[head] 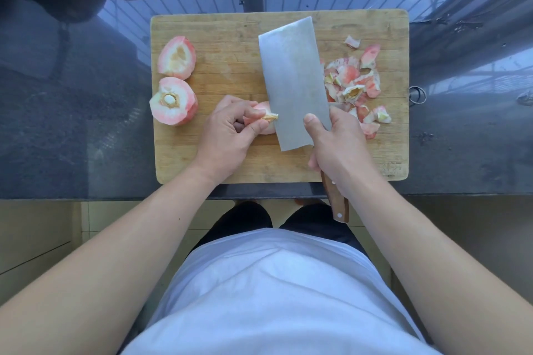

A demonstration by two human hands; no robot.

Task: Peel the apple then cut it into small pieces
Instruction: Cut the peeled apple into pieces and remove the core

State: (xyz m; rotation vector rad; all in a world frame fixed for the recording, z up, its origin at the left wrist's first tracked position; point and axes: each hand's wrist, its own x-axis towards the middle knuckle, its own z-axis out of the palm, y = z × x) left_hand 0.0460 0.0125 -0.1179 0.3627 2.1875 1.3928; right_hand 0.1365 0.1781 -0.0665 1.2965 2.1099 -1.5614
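From my remote seat, my left hand pinches a peeled apple piece on the cutting board against the cleaver gripped by my right hand; fingertips so near could get nicked, and the cutting edge is hidden.

Two peeled pink apple pieces cut-side up at board's left, third apple piece pinched mid-board, cleaver blade against it
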